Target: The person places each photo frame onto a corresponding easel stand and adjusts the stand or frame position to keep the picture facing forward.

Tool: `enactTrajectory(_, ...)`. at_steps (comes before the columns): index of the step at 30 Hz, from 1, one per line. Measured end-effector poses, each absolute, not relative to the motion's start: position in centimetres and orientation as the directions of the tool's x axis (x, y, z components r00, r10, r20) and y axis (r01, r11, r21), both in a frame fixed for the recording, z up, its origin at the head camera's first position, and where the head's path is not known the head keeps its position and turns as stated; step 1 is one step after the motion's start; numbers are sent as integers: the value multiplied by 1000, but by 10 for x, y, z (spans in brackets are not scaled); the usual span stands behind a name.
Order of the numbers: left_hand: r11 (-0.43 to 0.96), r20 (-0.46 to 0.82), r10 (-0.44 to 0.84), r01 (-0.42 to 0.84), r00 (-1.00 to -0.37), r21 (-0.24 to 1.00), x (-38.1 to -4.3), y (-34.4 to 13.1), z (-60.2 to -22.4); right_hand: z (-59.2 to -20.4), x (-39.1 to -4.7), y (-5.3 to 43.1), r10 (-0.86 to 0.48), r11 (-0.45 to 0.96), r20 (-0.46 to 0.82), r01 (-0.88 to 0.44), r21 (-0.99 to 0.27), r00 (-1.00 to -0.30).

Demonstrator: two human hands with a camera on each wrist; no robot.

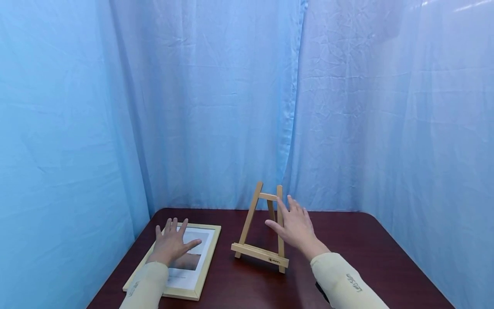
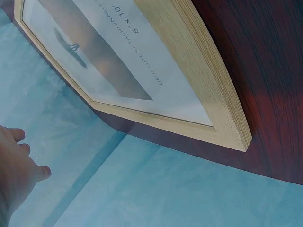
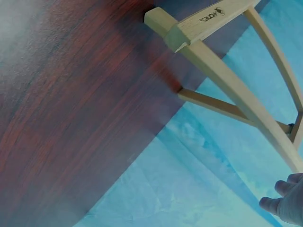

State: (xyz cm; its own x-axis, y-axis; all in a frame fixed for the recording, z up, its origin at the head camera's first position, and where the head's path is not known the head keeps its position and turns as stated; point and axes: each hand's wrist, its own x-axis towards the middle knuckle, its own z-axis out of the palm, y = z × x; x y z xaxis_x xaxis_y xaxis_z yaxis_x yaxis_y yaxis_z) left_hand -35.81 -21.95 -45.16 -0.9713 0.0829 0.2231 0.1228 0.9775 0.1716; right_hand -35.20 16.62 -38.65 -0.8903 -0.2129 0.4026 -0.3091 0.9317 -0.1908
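A light wood picture frame (image 1: 210,259) lies face up on the left of the table, with a white mat and a dark landscape print inside. Above it my left hand (image 1: 173,243) hovers with fingers spread, and the left wrist view shows a gap between this hand (image 2: 21,175) and the frame (image 2: 203,85). A small wooden easel (image 1: 259,253) stands upright at mid-table. My right hand (image 1: 297,225), fingers extended and holding nothing, is beside the easel's right leg. In the right wrist view, only the fingers (image 3: 286,201) appear near the easel leg (image 3: 236,94); contact cannot be told.
The dark red wood table (image 1: 339,240) has rounded far corners. Light blue curtains (image 1: 231,107) hang behind it and along both sides. The easel's rear strut (image 3: 213,106) reaches back to the tabletop.
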Motion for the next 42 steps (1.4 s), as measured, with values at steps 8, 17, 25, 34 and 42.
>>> enactTrajectory(8, 976, 206, 75, 114, -976, 185, -359, -222, -448, -385, -350, 151, -225, 922, 406, -328, -207, -886)
enactTrajectory(17, 973, 190, 62, 102, -980, 208, -360, -228, -448, -390, -347, 137, -242, 909, 384, -346, -231, -891)
enactTrajectory(25, 973, 202, 47, 91, -978, 214, -359, -232, -449, -397, -345, 125, -246, 898, 371, -354, -261, -896)
enactTrajectory(34, 965, 183, 41, 87, -982, 248, -358, -239, -451, -406, -343, 110, -260, 885, 379, -376, -275, -888)
enactTrajectory(42, 964, 178, 34, 79, -983, 255, -353, -247, -449, -414, -340, 98, -259, 878, 367, -376, -295, -894)
